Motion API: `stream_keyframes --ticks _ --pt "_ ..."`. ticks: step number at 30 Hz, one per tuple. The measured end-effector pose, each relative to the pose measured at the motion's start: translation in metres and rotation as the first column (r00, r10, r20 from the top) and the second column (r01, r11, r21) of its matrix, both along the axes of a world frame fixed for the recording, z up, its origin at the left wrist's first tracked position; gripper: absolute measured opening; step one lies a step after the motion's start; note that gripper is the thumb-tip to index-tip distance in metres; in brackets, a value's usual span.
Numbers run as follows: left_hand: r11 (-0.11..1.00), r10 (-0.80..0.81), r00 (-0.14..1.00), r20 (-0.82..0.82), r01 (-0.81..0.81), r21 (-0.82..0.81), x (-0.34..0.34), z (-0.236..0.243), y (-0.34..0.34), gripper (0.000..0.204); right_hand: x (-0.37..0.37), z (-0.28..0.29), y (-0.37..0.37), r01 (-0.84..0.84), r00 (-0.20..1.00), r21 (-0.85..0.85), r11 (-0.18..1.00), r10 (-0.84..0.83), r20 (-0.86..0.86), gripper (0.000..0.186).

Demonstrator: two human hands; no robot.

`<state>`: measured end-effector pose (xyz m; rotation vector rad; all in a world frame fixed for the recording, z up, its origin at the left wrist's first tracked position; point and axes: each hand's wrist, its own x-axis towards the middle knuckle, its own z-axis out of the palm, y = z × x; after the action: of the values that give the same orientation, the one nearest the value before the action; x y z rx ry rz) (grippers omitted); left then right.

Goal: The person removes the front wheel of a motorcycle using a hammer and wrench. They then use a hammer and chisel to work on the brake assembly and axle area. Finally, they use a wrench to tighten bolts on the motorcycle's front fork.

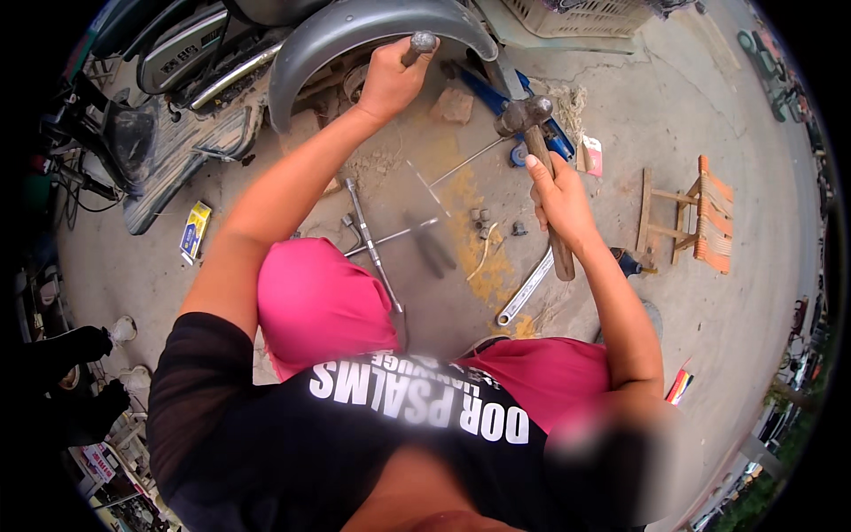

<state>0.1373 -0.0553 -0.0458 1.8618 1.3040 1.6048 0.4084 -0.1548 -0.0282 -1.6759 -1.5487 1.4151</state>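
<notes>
My left hand is curled into a fist around a short metal bar, its rounded end poking up above my thumb side, just by the grey fender of a vehicle. My right hand is wrapped about the wooden handle of a hammer, thumb lying along the wood; the steel head points away from me, and the butt sticks out below my palm. The hammer is up in front of my right side, well apart from the bar.

Beyond the hammer head lies a blue metal tool (partly covered by the head, so I can't tell its whole shape), with a chunk of brick near it. Between my knees and the fender, a cross-shaped wrench rests on the concrete ground. A few small metal nuts sit right of it, and a silver spanner lies slantwise near the hammer's butt. Off to my right stands a low stool with an orange woven seat.
</notes>
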Motion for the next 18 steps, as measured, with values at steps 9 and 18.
stream_keyframes --ticks 9,18 --pt "0.997 0.007 1.0 -0.028 -0.005 0.076 0.003 -0.005 0.001 0.021 -0.054 0.099 -0.003 -0.093 0.991 0.327 0.94 0.119 -0.062 0.046" --pt "1.0 -0.007 1.0 -0.021 0.008 0.009 -0.015 -0.004 -0.004 0.006 -0.075 0.157 -0.007 0.072 0.958 0.515 0.854 0.085 -0.275 0.039"
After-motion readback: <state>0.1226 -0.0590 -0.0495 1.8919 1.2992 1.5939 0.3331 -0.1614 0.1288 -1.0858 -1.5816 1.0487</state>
